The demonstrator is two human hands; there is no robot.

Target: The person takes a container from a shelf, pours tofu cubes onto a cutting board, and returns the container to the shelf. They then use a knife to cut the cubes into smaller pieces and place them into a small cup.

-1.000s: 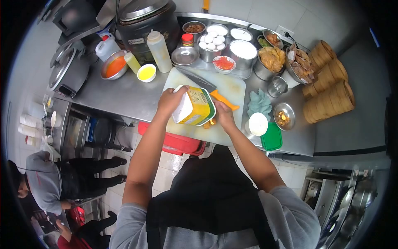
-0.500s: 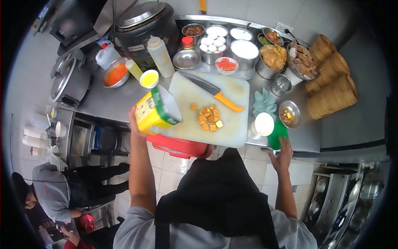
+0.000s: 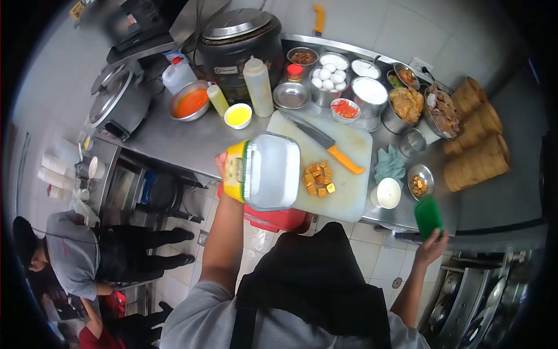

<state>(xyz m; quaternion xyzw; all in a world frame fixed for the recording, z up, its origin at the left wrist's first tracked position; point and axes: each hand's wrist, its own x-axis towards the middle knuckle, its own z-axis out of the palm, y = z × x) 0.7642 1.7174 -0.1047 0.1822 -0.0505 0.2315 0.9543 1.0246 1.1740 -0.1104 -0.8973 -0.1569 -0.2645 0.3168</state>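
My left hand [image 3: 221, 164], closed, grips a yellow and green plastic tub [image 3: 272, 171] by its side. The tub's mouth is tipped toward me, showing pale inner walls; most of the hand is behind it. At the counter's front right edge, my right hand [image 3: 430, 249] pinches a green plastic lid [image 3: 428, 216] held above the edge. On the white cutting board [image 3: 354, 192] lie several orange-brown cubes [image 3: 317, 179] and a knife [image 3: 331, 145] with an orange handle. A white cup [image 3: 387, 193] stands between the board and the lid, beside a crumpled teal cloth [image 3: 390, 164].
Metal containers with eggs [image 3: 329, 77], white powder [image 3: 369, 91] and cooked meat [image 3: 406, 104] line the back. Bamboo steamers [image 3: 476, 163] stand right. Squeeze bottles [image 3: 258, 87] and an orange sauce bowl [image 3: 190, 102] sit left. A red bin [image 3: 279, 218] is below; another person [image 3: 72, 250] stands left.
My right hand has taken the green lid up from the counter and moved it right. The tub in my left hand has turned its mouth toward me. The whole view has shifted.
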